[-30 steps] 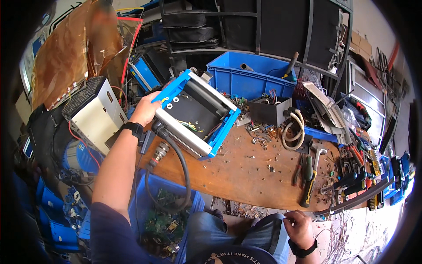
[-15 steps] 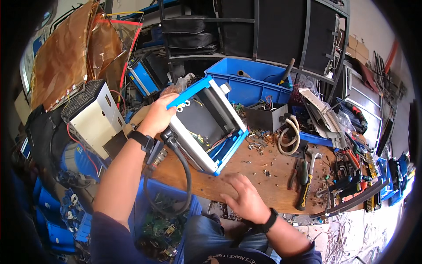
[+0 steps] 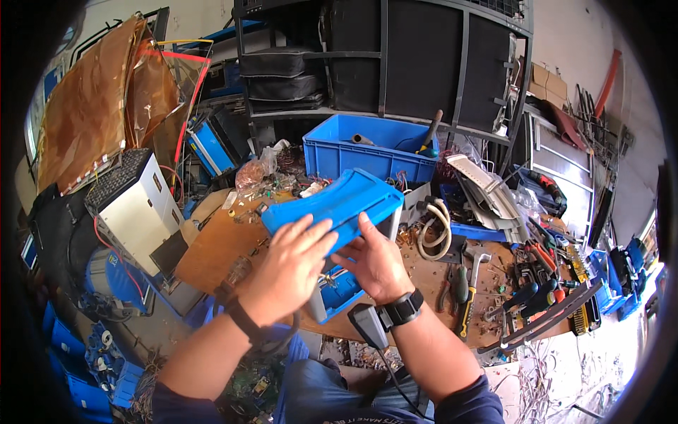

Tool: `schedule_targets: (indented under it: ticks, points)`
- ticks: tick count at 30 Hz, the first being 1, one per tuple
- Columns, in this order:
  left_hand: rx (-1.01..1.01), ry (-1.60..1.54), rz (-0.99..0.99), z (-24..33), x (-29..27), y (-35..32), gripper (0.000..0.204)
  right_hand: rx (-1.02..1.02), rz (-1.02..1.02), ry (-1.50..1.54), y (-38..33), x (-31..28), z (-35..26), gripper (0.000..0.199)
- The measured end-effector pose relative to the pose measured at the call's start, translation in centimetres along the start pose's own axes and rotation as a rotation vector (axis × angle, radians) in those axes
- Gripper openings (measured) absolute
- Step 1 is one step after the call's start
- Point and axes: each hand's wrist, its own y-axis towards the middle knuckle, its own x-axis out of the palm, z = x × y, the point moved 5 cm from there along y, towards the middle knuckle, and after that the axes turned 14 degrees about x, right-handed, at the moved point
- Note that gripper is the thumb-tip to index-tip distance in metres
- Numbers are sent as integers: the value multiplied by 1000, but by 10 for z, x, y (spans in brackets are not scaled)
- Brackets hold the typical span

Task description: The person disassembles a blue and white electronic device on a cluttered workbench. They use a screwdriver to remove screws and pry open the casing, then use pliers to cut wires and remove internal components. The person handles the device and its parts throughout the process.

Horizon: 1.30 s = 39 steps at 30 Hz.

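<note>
Head view: blue-and-silver box-shaped casing (image 3: 337,203) tilts; right hand (image 3: 378,265) grips its edge, left hand (image 3: 284,274) covers part, hold unclear; rectangular blue bin (image 3: 367,164) behind.

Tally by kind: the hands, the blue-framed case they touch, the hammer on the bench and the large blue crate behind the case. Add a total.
Left hand and right hand: 2
Blue-framed case: 1
Hammer: 1
Large blue crate: 1
Total: 5

The person wears dark navy fabric sleeves (image 3: 472,407), faded blue denim trousers (image 3: 314,385), a dark strap (image 3: 244,321) around the left wrist and, around the right, a chunky black band (image 3: 404,308) adjoining a boxy grey module (image 3: 368,326) with a thin black cable (image 3: 395,381).
</note>
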Motion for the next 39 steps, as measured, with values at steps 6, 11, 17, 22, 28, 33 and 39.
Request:
schedule_targets:
  ticks: [6,11,17,22,28,33,39]
  points:
    - [-22,69,-17,18,1,-8,41,5,58,49,-12,1,7,25]
    - [12,41,-76,39,1,-6,44,-60,50,65,-28,-12,8,24]
    - [12,-148,-6,75,-12,-12,52,-114,-47,91,-71,-31,15,35]
    - [-234,-211,414,57,-37,-47,62,-118,-111,95,-98,-51,27,49]
    - [-224,-426,274,66,-11,-58,82,-58,30,138,-125,-66,45,66]
    - [-224,-428,223,91,6,-62,90,-52,171,193,-139,-75,58,72]
    - [-168,-409,211,101,9,-64,90,-132,225,240,-145,-70,61,69]
